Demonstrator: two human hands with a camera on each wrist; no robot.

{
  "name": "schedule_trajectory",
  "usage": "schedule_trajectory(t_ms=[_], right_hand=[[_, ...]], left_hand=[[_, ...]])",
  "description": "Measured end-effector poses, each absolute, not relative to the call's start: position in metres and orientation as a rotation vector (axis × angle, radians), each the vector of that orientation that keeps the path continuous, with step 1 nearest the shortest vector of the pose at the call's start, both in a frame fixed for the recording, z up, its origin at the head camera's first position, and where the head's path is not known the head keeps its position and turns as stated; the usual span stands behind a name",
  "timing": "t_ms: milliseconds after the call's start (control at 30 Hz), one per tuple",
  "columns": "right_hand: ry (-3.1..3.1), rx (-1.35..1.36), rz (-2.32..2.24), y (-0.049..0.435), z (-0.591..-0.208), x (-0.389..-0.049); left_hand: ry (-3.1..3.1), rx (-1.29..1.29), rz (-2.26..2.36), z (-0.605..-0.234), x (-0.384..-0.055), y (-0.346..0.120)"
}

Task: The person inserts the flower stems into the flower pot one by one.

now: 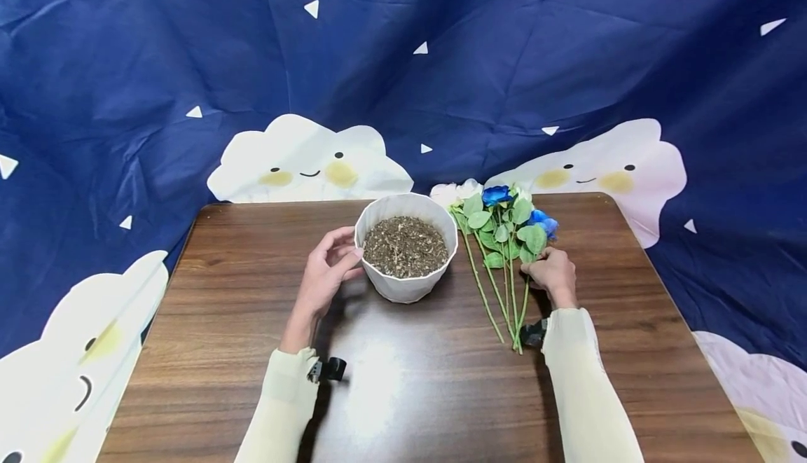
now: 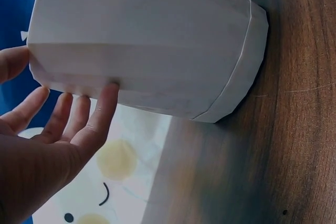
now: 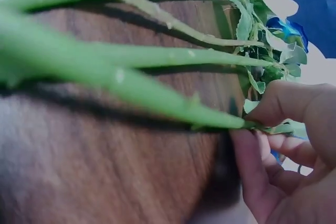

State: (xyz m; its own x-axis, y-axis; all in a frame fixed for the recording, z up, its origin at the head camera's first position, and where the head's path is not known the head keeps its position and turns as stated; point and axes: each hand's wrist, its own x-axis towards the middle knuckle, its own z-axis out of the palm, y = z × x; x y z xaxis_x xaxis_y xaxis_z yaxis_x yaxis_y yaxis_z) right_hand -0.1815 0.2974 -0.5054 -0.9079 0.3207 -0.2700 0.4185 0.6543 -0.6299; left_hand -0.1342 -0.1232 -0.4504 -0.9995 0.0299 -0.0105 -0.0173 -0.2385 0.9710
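Observation:
A white faceted flower pot (image 1: 408,291) filled with dark soil (image 1: 405,246) stands on the table. My left hand (image 1: 320,274) rests at the pot's left side, thumb by the rim and the other fingers extended against the outer wall. To the right of the pot lies a bunch of artificial roses with blue blooms (image 1: 497,195), pale blooms (image 1: 445,195) and long green stems (image 1: 482,293). My right hand (image 1: 552,274) pinches the rightmost rose stem (image 3: 173,103) between thumb and forefinger, just below its leaves.
The brown wooden table (image 1: 435,407) ends at a back edge behind the pot and roses. A dark blue cloth (image 1: 353,64) printed with white clouds hangs behind and beside it. Each wrist carries a small black camera (image 1: 330,369).

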Motion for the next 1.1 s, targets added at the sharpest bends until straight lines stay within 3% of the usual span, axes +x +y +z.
schedule_trajectory(t_ms=[267, 1100], right_hand=[[2.299, 0.799, -1.837, 0.304, -0.509, -0.177], [1.935, 0.706, -2.491, 0.292, -0.466, -0.187]], left_hand=[[1.921, 0.020, 2.445, -0.451, -0.135, -0.125], [1.901, 0.030, 2.441, -0.455, -0.138, -0.127]])
